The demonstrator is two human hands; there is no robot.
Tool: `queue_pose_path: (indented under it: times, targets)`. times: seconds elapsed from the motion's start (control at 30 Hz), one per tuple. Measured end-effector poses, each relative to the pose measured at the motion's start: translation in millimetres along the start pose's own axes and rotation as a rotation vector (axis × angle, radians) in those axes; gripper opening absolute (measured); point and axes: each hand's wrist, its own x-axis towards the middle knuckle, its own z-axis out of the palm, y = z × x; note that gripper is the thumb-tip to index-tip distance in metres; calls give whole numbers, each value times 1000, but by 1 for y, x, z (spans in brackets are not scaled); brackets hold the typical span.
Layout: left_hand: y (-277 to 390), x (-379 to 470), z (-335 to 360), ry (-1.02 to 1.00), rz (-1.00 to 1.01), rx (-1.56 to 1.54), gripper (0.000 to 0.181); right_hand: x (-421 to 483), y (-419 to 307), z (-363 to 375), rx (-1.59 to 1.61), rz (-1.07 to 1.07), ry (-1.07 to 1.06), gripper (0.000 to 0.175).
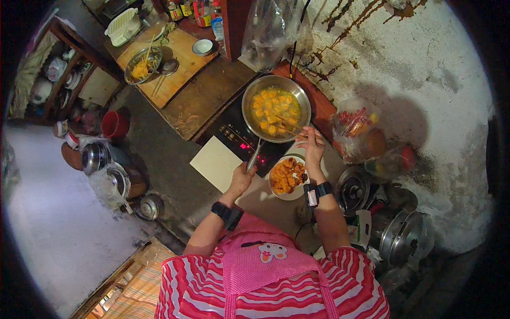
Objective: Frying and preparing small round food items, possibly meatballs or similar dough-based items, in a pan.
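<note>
My left hand [241, 179] grips the metal handle [255, 156] of a steel frying pan [246, 104]. The pan stands on a black induction cooker [225, 127] with lit red digits. Several golden fried pieces [275, 104] sit in bubbling oil inside it. Wooden chopsticks [293, 129] are held in my right hand [312, 147], with their tips among the pieces at the pan's near right side. Just below that hand, a white plate [283, 196] carries a heap of browned fried pieces [287, 175].
A wooden cutting board [181, 65] at the upper left bears a metal bowl [133, 77] of orange mixture and a ladle [170, 67]. A small white bowl [202, 47] stands beside them. Pot lids [354, 191] and steel pots [402, 235] crowd the right. A pale square board [215, 163] lies beside the cooker.
</note>
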Motion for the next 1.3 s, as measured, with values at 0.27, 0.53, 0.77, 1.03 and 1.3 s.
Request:
queue_pose_path:
  times: [0.27,0.53,0.77,1.03,1.3]
  targets:
    - [2,-3,1,-3,-26,-55,29,-28,-5,33,-388,-96,-305,27]
    - [-15,4,7,12,-33,-42,30,-5,6,35,110,233,-85,29]
    - [-9,4,7,26,13,17,30,8,24,12,245,364,36,31]
    - [-6,1,3,12,10,-5,28,-3,18,9,121,74,-60,33]
    - [-13,2,6,16,15,-16,30,-6,8,39,-65,-21,-171,27]
